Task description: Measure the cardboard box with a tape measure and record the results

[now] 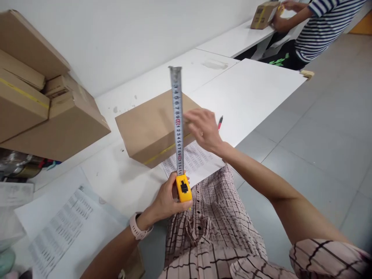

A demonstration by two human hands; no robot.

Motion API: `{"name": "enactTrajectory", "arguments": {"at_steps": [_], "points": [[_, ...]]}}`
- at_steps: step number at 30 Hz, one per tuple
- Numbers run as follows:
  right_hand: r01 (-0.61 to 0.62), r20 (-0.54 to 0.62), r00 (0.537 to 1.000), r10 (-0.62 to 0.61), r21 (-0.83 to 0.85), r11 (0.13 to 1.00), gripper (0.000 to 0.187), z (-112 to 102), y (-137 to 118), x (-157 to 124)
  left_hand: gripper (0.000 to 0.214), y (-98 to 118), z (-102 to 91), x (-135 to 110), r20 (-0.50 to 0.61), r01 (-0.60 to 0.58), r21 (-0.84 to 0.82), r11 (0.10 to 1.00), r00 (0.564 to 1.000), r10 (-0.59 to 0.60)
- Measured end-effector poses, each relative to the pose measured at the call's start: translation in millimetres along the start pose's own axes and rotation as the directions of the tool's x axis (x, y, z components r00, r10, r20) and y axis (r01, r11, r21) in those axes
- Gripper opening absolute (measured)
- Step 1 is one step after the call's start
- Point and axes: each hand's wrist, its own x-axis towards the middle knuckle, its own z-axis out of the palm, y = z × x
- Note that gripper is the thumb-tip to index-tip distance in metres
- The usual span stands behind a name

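Observation:
My left hand (168, 199) is closed around a yellow tape measure (183, 188). Its metal blade (177, 120) sticks straight up and away over a brown cardboard box (148, 126) with a yellow tape strip, lying on the white table (247, 93). My right hand (203, 130) hovers beside the blade at about mid-length, fingers loosely spread and slightly blurred, holding nothing. A printed sheet (197, 161) lies under the box's near corner. A red pen (220, 123) lies just right of my right hand.
Stacked cardboard boxes (43, 100) stand at the left. More printed sheets (61, 228) lie at the near left. At the top right, another person in a striped shirt (325, 27) handles a small box (263, 14) on a farther table. Grey tiled floor lies to the right.

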Motion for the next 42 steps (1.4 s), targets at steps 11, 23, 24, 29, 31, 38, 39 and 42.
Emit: {"name": "enactTrajectory", "arguments": {"at_steps": [11, 23, 24, 29, 31, 38, 39, 42], "points": [[-0.133, -0.359, 0.843, 0.401, 0.583, 0.801, 0.023, -103, -39, -49, 0.085, 10, 15.7, -25, 0.205, -0.077, 0.313, 0.947, 0.979, 0.012], [-0.569, -0.131, 0.814, 0.565, 0.016, 0.823, 0.036, -36, 31, -75, 0.090, 76, -36.3, -21, -0.399, -0.443, 0.550, 0.708, 0.606, 0.688], [-0.620, -0.131, 0.783, 0.608, -0.090, 0.779, 0.037, -33, 47, -64, 0.096, 87, -50.4, -13, -0.344, -0.469, 0.685, 0.558, 0.467, 0.815], [-0.618, 0.026, 0.728, 0.685, -0.409, 0.672, 0.058, -11, 96, -30, 0.077, 116, -107.3, 47, -0.347, -0.180, 0.874, 0.451, 0.418, 0.840], [-0.566, 0.082, 0.736, 0.672, -0.471, 0.677, 0.054, -5, 101, -27, 0.084, 111, -123.2, 73, -0.342, -0.124, 0.881, 0.457, 0.501, 0.795], [-0.631, -0.046, 0.776, 0.629, -0.063, 0.773, 0.027, -9, 125, -47, 0.073, 91, -143.0, 96, -0.318, -0.069, 0.890, 0.450, 0.614, 0.723], [-0.631, -0.077, 0.763, 0.642, 0.132, 0.765, 0.028, -13, 126, -54, 0.069, 91, -135.9, 89, -0.273, -0.100, 0.921, 0.375, 0.521, 0.809], [-0.451, -0.114, 0.764, 0.636, 0.611, 0.651, 0.022, -28, 114, -79, 0.043, 84, -98.0, 61, -0.050, -0.282, 0.948, 0.150, 0.333, 0.942]]}}
